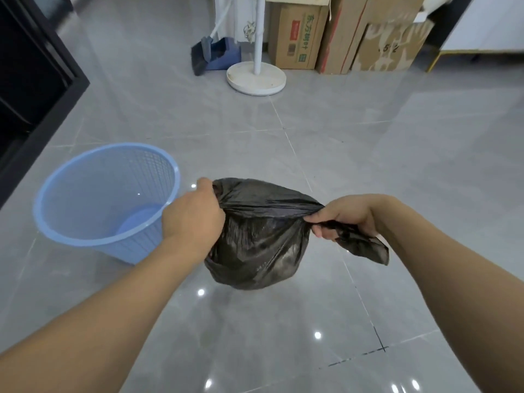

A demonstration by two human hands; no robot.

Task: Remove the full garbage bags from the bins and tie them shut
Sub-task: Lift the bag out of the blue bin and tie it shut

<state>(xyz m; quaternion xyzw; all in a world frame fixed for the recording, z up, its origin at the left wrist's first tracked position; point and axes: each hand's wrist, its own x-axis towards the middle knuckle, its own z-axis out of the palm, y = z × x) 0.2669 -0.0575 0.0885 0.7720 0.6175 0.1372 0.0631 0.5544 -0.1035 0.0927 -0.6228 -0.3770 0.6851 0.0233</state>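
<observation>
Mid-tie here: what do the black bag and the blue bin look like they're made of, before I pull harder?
Black garbage bag: looks like thin plastic film, glossy, shown by fine wrinkles and stretch lines between the left hand and right hand; probably tears if yanked. Blue bin: seems rigid moulded plastic, slightly shiny, with mesh walls and a solid rim; it stands empty on the floor.
</observation>
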